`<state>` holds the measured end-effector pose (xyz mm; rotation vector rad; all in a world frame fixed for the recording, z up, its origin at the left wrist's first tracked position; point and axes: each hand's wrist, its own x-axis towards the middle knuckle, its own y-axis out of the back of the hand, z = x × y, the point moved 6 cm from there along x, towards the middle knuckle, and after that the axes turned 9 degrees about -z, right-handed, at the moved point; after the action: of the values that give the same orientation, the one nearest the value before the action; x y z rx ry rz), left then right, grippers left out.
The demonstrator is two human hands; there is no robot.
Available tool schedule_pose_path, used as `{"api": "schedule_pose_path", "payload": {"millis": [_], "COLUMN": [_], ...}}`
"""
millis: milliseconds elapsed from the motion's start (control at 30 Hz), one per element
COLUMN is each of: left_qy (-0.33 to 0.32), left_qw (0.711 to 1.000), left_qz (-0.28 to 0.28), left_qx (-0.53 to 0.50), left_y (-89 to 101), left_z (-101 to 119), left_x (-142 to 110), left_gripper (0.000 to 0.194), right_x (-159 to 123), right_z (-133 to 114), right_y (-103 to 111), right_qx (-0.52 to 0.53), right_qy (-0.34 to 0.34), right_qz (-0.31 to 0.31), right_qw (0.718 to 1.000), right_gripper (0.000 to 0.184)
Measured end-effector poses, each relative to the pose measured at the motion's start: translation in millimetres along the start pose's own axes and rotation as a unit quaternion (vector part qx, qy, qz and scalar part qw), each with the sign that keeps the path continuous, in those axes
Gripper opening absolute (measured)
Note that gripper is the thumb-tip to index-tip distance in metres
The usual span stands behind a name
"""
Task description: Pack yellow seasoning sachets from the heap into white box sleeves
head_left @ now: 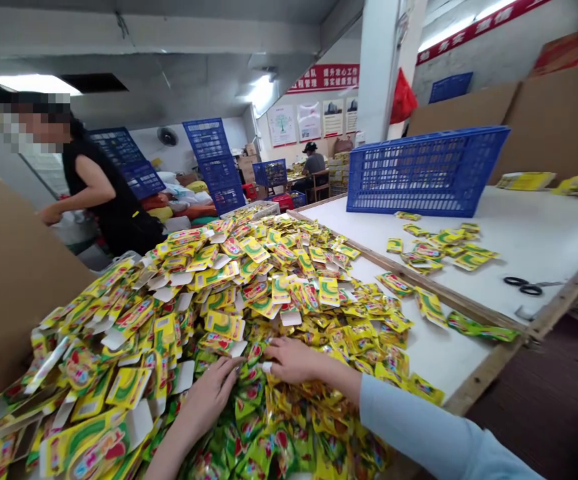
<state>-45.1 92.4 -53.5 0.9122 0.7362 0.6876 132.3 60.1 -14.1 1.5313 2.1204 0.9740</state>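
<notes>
A big heap of small yellow cardboard boxes (256,250) and shiny sachets covers the table before me. My left hand (213,392) lies low on the heap, fingers stretched forward over the green sachets (249,423); nothing shows in its grasp. Just across a narrow gap, my right hand (291,360) reaches in from the right with its fingers apart, touching the pile where green and yellow sachets (351,337) meet. Something small and white shows at its thumb, too small to name. Many of the boxes have open white flaps.
On the white table (519,233) at right stand a blue plastic crate (421,173), loose packets (443,247) and black-handled scissors (529,287). A wooden strip (403,270) divides the tabletop. One person (101,183) stands beyond the heap at left; another (315,167) sits far back. Cardboard (13,267) borders the left.
</notes>
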Motion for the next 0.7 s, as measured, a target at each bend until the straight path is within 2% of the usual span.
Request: {"api": "schedule_pose_path", "payload": {"millis": [100,200,267,333,400,433,500,567,633,700], "left_qy": [-0.002,0.006,0.009,0.010,0.001,-0.005,-0.008,0.002,0.005,-0.002], "left_qw": [0.999,0.997,0.996,0.995,0.996,0.996,0.996,0.994,0.990,0.985], "left_qz": [-0.007,-0.012,-0.018,-0.013,-0.001,0.003,-0.003,-0.024,-0.045,-0.058], "left_qx": [-0.051,-0.073,-0.087,-0.093,-0.087,-0.084,-0.087,-0.105,-0.133,-0.163], "left_y": [-2.9,-2.9,-1.3,1.6,4.2,4.6,2.4,-2.7,-7.4,-9.0], "left_z": [-0.6,-3.0,-4.1,-4.6,-3.0,-1.5,1.3,3.4,6.9,11.9], "left_x": [-4.2,-5.6,-6.9,-8.3,-9.0,-8.7,-6.8,-3.9,-1.7,-1.4], "left_gripper": [0.039,0.040,0.040,0.040,0.039,0.039,0.040,0.040,0.040,0.038], "right_x": [-15.3,-22.6,-28.3,-42.6,-69.9,-87.6,-126.7,-161.1,-177.8,-174.9], "right_z": [-15.7,-17.1,-5.8,13.9,36.5,48.2,73.3,95.5,107.6,107.3], "right_y": [1.0,23.4,52.9,87.6,113.0,118.0,111.0,85.9,50.6,21.3], "right_qx": [-0.010,0.008,0.022,0.024,0.015,0.006,-0.031,-0.091,-0.118,-0.122], "right_qy": [0.029,0.040,0.023,-0.016,-0.059,-0.084,-0.159,-0.247,-0.294,-0.304], "right_qz": [-0.047,-0.072,-0.066,-0.029,0.018,0.038,0.079,0.118,0.119,0.101], "right_qw": [0.998,0.997,0.997,0.999,0.998,0.996,0.984,0.957,0.941,0.939], "right_gripper": [0.022,0.029,0.031,0.035,0.039,0.041,0.046,0.051,0.052,0.051]}}
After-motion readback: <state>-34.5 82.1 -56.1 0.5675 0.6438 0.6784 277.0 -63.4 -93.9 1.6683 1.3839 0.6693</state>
